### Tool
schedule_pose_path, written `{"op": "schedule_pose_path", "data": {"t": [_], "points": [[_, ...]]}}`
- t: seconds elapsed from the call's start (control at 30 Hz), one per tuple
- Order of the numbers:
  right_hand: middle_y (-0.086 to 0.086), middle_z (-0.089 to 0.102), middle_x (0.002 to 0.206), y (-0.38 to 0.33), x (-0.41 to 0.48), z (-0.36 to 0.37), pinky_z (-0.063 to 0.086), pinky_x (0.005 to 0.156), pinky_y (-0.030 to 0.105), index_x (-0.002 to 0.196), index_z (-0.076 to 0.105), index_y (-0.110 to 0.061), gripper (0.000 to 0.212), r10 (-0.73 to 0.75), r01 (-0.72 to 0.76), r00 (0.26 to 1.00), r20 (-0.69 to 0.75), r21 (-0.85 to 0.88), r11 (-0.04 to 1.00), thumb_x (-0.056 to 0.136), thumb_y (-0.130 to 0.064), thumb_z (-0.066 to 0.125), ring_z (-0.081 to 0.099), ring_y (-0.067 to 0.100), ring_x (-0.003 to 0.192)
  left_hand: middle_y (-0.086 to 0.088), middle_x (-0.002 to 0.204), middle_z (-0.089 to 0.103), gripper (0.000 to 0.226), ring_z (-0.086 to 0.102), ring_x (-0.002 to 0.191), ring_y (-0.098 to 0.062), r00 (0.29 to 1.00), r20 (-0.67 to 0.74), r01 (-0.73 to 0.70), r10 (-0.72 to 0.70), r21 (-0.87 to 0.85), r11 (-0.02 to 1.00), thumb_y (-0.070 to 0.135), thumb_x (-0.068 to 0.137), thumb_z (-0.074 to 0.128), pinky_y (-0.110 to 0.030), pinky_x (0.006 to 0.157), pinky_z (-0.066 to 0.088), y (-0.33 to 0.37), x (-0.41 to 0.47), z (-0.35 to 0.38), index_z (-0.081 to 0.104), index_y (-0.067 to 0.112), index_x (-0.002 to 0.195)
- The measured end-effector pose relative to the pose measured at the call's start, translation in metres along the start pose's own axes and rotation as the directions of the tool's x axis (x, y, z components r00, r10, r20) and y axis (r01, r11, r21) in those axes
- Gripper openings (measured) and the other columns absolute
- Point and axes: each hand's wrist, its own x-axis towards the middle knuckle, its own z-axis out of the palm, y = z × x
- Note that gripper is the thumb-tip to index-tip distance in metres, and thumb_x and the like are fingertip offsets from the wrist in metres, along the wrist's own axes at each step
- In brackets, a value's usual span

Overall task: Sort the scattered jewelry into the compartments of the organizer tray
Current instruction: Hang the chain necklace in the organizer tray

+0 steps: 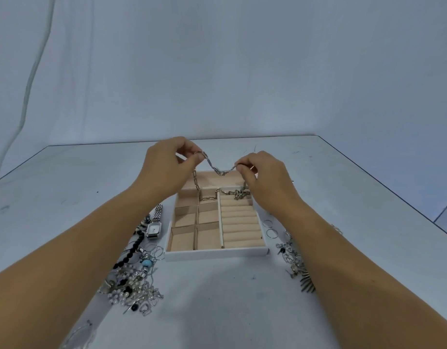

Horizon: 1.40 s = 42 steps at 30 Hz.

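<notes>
Your left hand (167, 167) and right hand (262, 175) each pinch the chain (217, 170) above the tray (217, 251); your hands hide its ends and the tray's far corners.

You face a pale, scuffed surface (66, 177) backed by a wrinkled white-blue cloth backdrop (217, 66) hanging in soft folds at left, evenly lit, with a darker gap at far right.

both arms reach forward, left hand (167, 167) and right hand (265, 176) raised, fingers pinched.
</notes>
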Motion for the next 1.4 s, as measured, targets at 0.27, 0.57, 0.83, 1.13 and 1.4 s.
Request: {"op": "schedule_pose_path", "data": {"t": [0.27, 0.57, 0.83, 1.13, 1.4], "points": [[-0.006, 0.056, 0.095, 0.001, -0.005, -0.004, 0.034, 0.070, 0.004, 0.103, 0.065, -0.021, 0.016, 0.022, -0.019, 0.992, 0.120, -0.028, 0.999, 0.092, -0.019, 0.055, 0.049, -0.002, 0.079, 0.004, 0.076, 0.070, 0.004, 0.070, 0.064, -0.009, 0.996, 0.041, 0.082, -0.077, -0.131, 0.988, 0.024, 0.082, 0.071, -0.035, 0.075, 0.058, 0.006, -0.003, 0.005, 0.070, 0.020, 0.081], [-0.004, 0.053, 0.124, -0.011, -0.009, 0.014, 0.039, 0.100, 0.042, 0.123, 0.056, -0.027, 0.058, 0.014, -0.025, 0.970, 0.242, 0.043, 0.999, 0.074, -0.056, 0.067, 0.044, 0.017, 0.117, 0.004, 0.080, 0.073, 0.010, 0.071, 0.073, -0.011, 0.982, 0.168, -0.042, 0.088, -0.260, 0.965, 0.013, 0.080, 0.072, -0.038, 0.083, 0.056, 0.051, -0.005, -0.008, 0.070, 0.023, 0.083], [-0.010, 0.061, 0.088, -0.001, -0.006, 0.002, 0.045, 0.074, 0.025, 0.081, 0.064, -0.028, 0.008, 0.087, -0.120, 0.969, 0.233, 0.132, 0.984, 0.087, -0.033, 0.062, 0.057, 0.009, 0.088, 0.001, 0.083, 0.072, 0.013, 0.072, 0.075, -0.015, 0.998, 0.049, -0.025, 0.040, -0.280, 0.960, 0.007, 0.084, 0.065, -0.041, 0.081, 0.057, 0.035, 0.001, -0.014, 0.066, 0.020, 0.084], [-0.013, 0.058, 0.092, -0.001, 0.000, -0.022, 0.032, 0.060, 0.012, 0.086, 0.063, -0.033, 0.006, 0.044, -0.056, 0.969, 0.242, 0.043, 0.997, 0.089, -0.037, 0.060, 0.048, -0.009, 0.063, 0.007, 0.084, 0.069, 0.011, 0.065, 0.077, -0.001, 0.986, 0.165, 0.013, -0.006, -0.041, 0.999, 0.015, 0.082, 0.071, -0.018, 0.069, 0.044, -0.028, 0.001, -0.016, 0.063, 0.023, 0.082], [-0.004, 0.055, 0.097, -0.003, -0.001, -0.016, 0.035, 0.072, 0.015, 0.094, 0.068, -0.024, 0.010, -0.030, 0.033, 0.980, 0.196, -0.014, 0.999, 0.091, -0.029, 0.059, 0.047, 0.000, 0.080, 0.010, 0.103, 0.061, 0.019, 0.053, 0.104, -0.008, 0.938, 0.345, -0.117, 0.037, 0.212, 0.970, 0.034, 0.077, 0.075, -0.033, 0.087, 0.044, -0.051, -0.008, -0.014, 0.061, 0.034, 0.090]]}}
